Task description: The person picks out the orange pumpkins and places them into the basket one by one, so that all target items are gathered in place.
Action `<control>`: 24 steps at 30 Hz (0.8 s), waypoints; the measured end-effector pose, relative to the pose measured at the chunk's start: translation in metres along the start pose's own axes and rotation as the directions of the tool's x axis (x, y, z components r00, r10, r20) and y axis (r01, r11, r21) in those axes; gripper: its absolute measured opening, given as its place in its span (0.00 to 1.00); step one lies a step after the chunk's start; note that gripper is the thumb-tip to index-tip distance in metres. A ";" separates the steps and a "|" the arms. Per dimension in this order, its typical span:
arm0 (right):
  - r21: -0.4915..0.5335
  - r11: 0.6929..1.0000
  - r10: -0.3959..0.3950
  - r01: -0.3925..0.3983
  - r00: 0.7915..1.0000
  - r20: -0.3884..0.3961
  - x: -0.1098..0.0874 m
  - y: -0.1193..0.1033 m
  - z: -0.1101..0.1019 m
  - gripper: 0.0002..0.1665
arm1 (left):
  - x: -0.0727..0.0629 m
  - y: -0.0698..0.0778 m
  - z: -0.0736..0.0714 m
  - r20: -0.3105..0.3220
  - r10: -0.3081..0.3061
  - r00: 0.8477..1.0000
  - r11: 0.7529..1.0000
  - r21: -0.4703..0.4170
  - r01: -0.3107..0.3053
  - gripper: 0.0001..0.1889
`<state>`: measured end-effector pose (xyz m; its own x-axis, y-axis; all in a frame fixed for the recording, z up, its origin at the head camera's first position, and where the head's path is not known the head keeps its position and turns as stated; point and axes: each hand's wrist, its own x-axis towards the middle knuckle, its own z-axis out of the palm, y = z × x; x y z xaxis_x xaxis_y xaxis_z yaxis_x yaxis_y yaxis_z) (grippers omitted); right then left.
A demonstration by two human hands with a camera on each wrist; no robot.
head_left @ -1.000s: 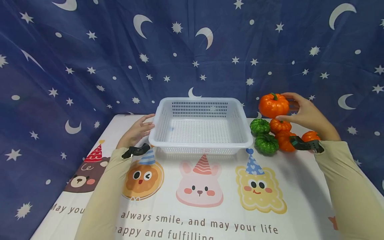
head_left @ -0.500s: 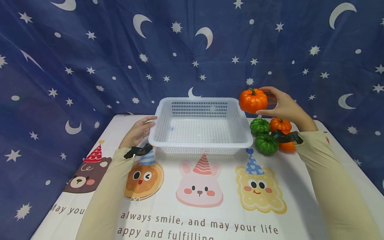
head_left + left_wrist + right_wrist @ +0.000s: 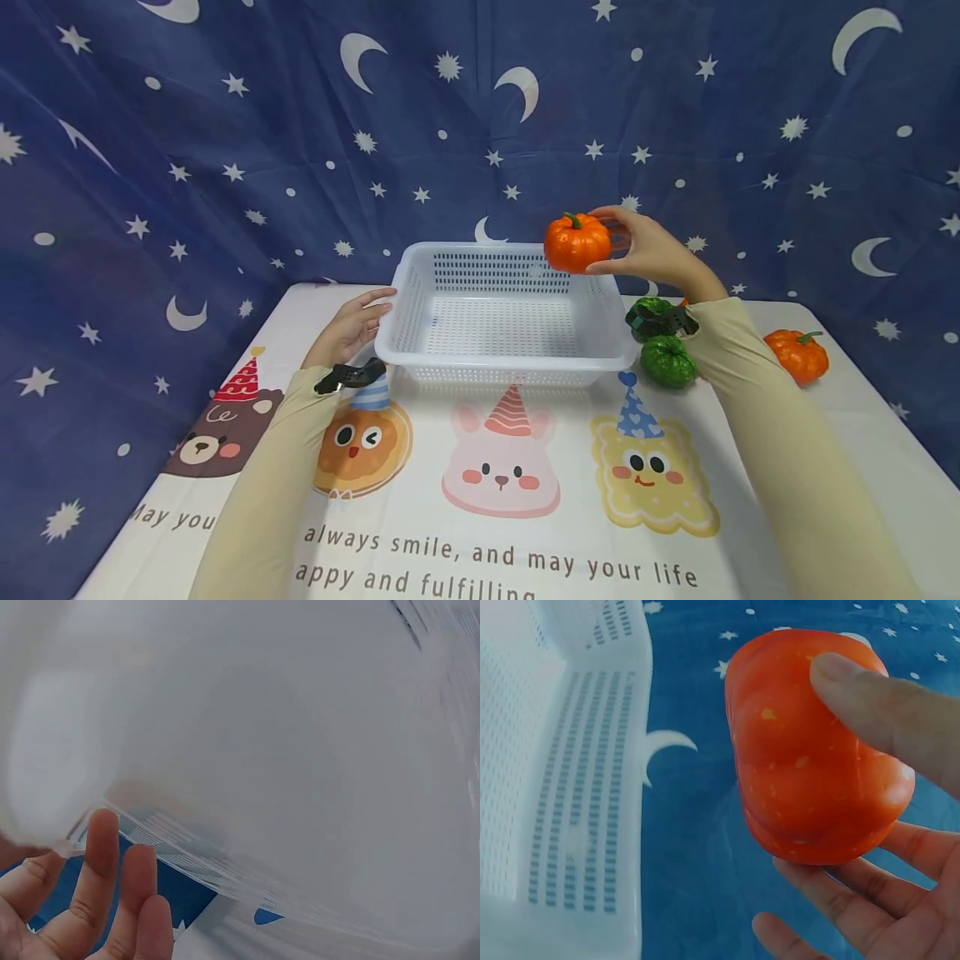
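My right hand [image 3: 651, 250] grips a glossy orange pumpkin [image 3: 576, 244] with a short green stem, up above the back right part of a white plastic basket [image 3: 510, 362]. In the right wrist view the thumb presses one face of the pumpkin [image 3: 802, 765], and fingers support the opposite side. At the basket's left end, my left hand [image 3: 345, 329] touches the rim with loosely extended fingers. The left wrist view has its fingertips [image 3: 103, 836] against the basket's pale, blurred wall; the thumb is mostly hidden. Inside the basket only the perforated floor and walls show.
Right of the basket sit two green pumpkins, the front one [image 3: 667, 361] plainer to see. Another orange pumpkin [image 3: 797, 356] lies farther right, beyond the right sleeve, which hides more of the group. A blue starry curtain [image 3: 450, 125] hangs behind the printed white tablecloth [image 3: 585, 550].
My right hand has carried the orange pumpkin leftward, from above the other pumpkins to above the basket's right part. My left hand has stayed at the basket's left end, barely shifting.
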<state>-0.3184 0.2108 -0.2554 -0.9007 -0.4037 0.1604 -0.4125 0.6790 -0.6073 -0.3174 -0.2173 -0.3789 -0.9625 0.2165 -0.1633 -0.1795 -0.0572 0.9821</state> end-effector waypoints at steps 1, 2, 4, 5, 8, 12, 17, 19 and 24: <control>0.012 1.000 -0.006 0.006 1.000 0.012 0.004 -0.002 0.002 0.46 | 0.000 0.000 0.000 -0.006 -0.002 1.000 1.000 0.000 0.002 0.25; 0.026 1.000 -0.012 0.011 1.000 0.025 0.008 -0.003 0.004 0.46 | -0.001 0.000 0.000 -0.012 -0.001 1.000 1.000 0.004 0.001 0.25; 0.054 0.998 -0.019 0.017 0.999 0.045 0.016 -0.005 0.009 0.45 | -0.001 -0.002 -0.001 -0.026 0.005 1.000 1.000 0.010 -0.005 0.25; 0.068 0.997 -0.023 0.019 0.998 0.056 0.020 -0.007 0.012 0.45 | 0.000 -0.002 -0.001 -0.033 0.010 0.999 1.000 0.016 -0.009 0.25; 0.110 0.994 -0.037 0.028 0.996 0.083 0.032 -0.010 0.019 0.44 | 0.000 -0.004 -0.001 -0.039 0.026 0.999 1.000 0.017 -0.025 0.26; 0.181 0.983 -0.042 0.020 0.992 0.119 0.046 -0.014 0.029 0.43 | 0.001 -0.005 -0.001 -0.040 0.043 0.998 0.999 0.031 -0.041 0.26; 0.269 0.963 -0.033 -0.012 0.986 0.162 0.058 -0.022 0.044 0.42 | 0.001 -0.007 -0.001 -0.056 0.059 0.997 0.997 0.062 -0.055 0.25; 0.285 0.958 -0.031 -0.023 0.983 0.181 0.063 -0.024 0.051 0.42 | 0.000 -0.007 0.000 -0.048 0.066 0.997 0.997 0.046 -0.064 0.25; 0.301 0.953 -0.035 -0.033 0.975 0.218 0.074 -0.026 0.069 0.42 | 0.001 -0.007 -0.001 -0.024 0.067 0.997 0.998 -0.019 -0.068 0.25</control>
<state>-0.3645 0.1207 -0.2812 -0.8342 -0.5514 0.0077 -0.3221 0.4758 -0.8185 -0.3173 -0.2176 -0.3859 -0.9769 0.1890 -0.0992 -0.1180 -0.0905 0.9889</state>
